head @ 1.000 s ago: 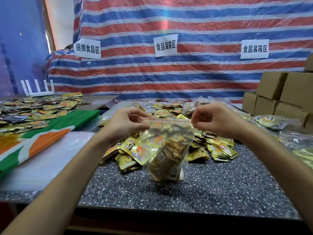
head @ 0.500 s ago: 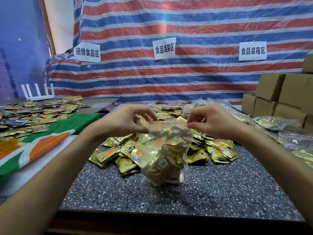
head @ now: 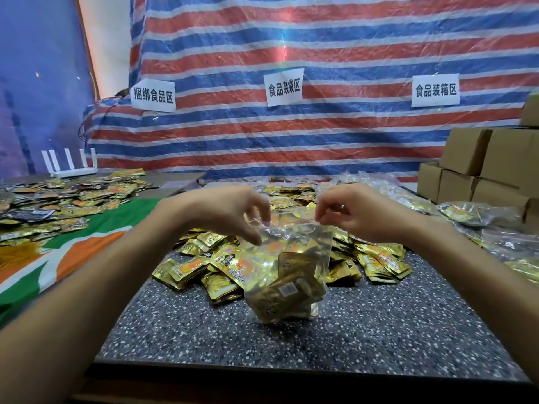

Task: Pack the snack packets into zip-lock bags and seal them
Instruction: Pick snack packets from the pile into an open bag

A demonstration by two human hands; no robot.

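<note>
Left grip (head: 230, 212) and right grip (head: 360, 212) closer together than before; each pinches top of zip-lock bag (head: 302, 247); snack packets (head: 293, 291) inside.

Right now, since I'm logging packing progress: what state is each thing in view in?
zip-lock bag: filled with packets, held up, seal unclear
left hand: pinches bag's top-left corner
right hand: pinches bag's top-right corner
loose snack packets: heaped, unpacked
cardboard boxes: closed, stacked
</note>
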